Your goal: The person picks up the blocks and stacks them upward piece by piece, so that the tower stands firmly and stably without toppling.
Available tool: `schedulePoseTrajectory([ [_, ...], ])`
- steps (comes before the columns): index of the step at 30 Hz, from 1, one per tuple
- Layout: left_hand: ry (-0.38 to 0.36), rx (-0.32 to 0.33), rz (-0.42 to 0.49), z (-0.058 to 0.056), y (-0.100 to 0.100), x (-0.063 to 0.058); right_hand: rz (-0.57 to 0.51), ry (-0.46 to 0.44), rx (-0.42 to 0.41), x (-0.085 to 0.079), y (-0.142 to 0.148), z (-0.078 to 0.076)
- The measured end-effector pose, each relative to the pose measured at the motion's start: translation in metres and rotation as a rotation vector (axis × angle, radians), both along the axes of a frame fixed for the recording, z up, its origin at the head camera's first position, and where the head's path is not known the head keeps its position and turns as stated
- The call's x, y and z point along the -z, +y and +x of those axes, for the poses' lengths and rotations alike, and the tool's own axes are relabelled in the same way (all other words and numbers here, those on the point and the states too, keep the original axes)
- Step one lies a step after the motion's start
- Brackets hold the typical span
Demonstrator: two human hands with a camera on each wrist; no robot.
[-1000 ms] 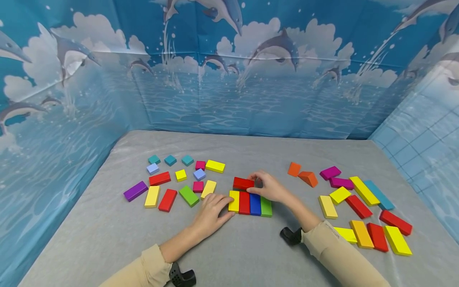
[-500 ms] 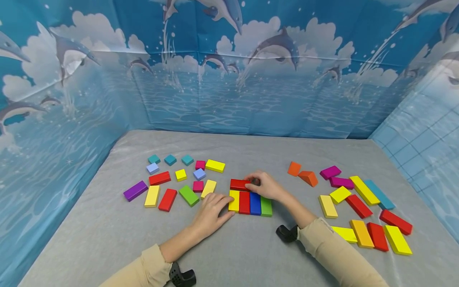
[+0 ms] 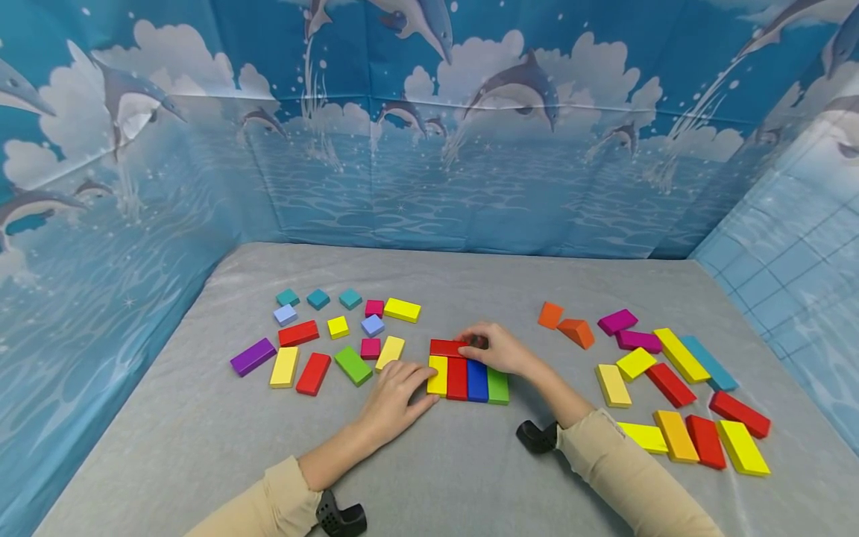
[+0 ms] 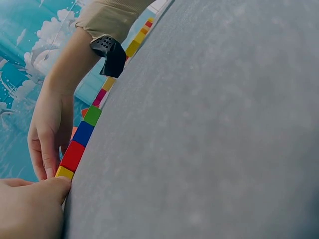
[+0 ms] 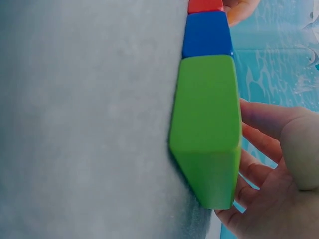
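Observation:
Yellow [image 3: 438, 375], red [image 3: 457, 379], blue [image 3: 478, 381] and green [image 3: 498, 385] blocks lie side by side in a row on the grey cloth. Across the far ends of the yellow and red ones lies another red block [image 3: 444, 347]. My right hand [image 3: 499, 350] pinches its right end, and the fingertips partly hide it. My left hand [image 3: 396, 399] rests at the row's left side, its fingers touching the yellow block. In the left wrist view, the left thumb covers part of that block's end. The green block [image 5: 209, 104] looms large in the right wrist view, fingers behind it.
Loose blocks lie left of the row, among them purple [image 3: 253, 358], green [image 3: 353, 366] and teal [image 3: 318, 300] ones. More spread to the right, including an orange triangular one [image 3: 578, 333] and a long blue one [image 3: 710, 364]. A dolphin-printed curtain [image 3: 429, 201] stands behind.
My right hand has slid the crosswise red block a little left, so its left edge lines up with the yellow block's; it also lies against the row. My left hand has stayed in place.

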State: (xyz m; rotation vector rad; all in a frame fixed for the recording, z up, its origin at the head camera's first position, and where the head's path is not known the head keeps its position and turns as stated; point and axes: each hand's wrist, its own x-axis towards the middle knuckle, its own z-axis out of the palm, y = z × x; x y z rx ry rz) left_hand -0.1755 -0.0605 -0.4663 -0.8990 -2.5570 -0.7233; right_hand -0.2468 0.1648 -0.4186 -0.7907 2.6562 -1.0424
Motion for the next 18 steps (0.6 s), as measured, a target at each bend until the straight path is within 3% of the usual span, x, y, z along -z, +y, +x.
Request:
schedulePoseTrajectory([
  [6,0.003,0.0,0.0,-0.001,0.0,0.001,0.002,-0.014,0.0,0.0,0.0,0.0],
  [12,0.013,-0.003,0.003,-0.001,0.0,0.001,-0.139,-0.042,0.072,-0.007,0.008,0.007],
  [15,0.02,-0.002,0.0,0.0,0.0,0.001,-0.198,0.041,0.147,-0.006,0.023,0.014],
  [18,0.022,0.003,0.005,0.0,0.0,0.0,-0.183,0.157,0.226,-0.01,0.042,0.031],
])
